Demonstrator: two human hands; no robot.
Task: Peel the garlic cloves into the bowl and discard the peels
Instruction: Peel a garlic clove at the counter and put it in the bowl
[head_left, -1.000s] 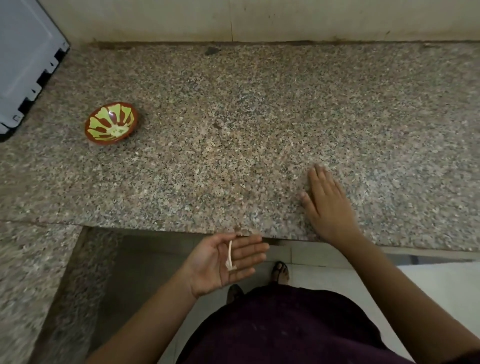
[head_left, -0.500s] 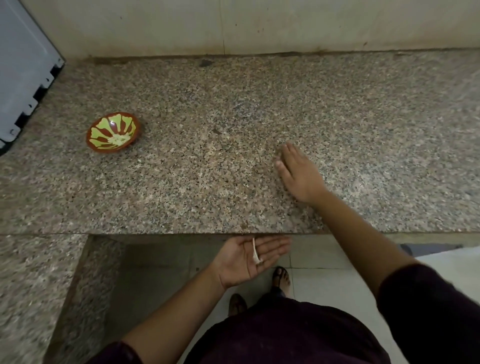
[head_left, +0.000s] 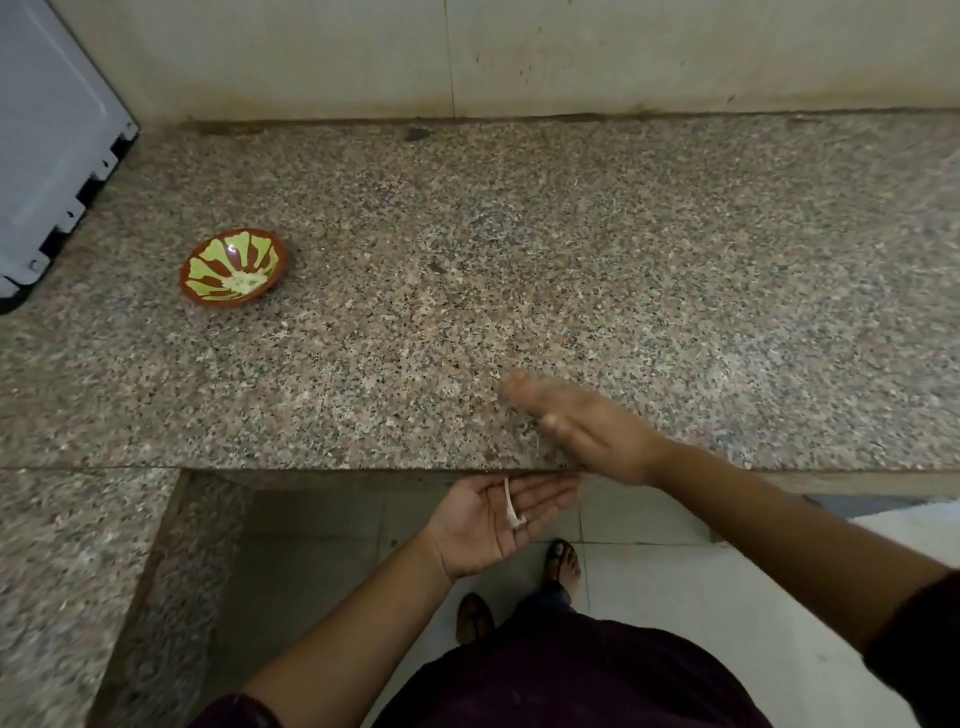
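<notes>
- Presently, the right hand (head_left: 587, 431) is found at the near edge of the counter (head_left: 649, 249), whereas half a second earlier it was laid flat further back on the stone. It is blurred by motion, its fingers are extended, and nothing is seen to be held in it.
- The left hand (head_left: 483, 525) is kept palm up just below that edge, as in both earlier pictures, with the fingers relaxed and uncurled.
- One pale strip of garlic peel (head_left: 511, 506) is carried loose on the left palm, and its position is unchanged.
- The step in hand is judged to be a sweep of scraps off the stone into the waiting palm. Whether any scrap is being pushed cannot be told through the blur.
- Peeling is judged complete and only disposal is judged to remain. Where the peels are to go is not shown.
- Speckled granite is used for the counter, and a pale wall (head_left: 623, 52) is set behind it.
- Light floor tiles (head_left: 675, 587) are seen below the edge.
- A grey appliance (head_left: 47, 135) is placed at the far left corner.
- The bowl (head_left: 234, 270), red-brown with green petals, is placed on the left of the counter, well apart from both hands.
- Pale garlic cloves (head_left: 244, 281) are contained at its centre.
</notes>
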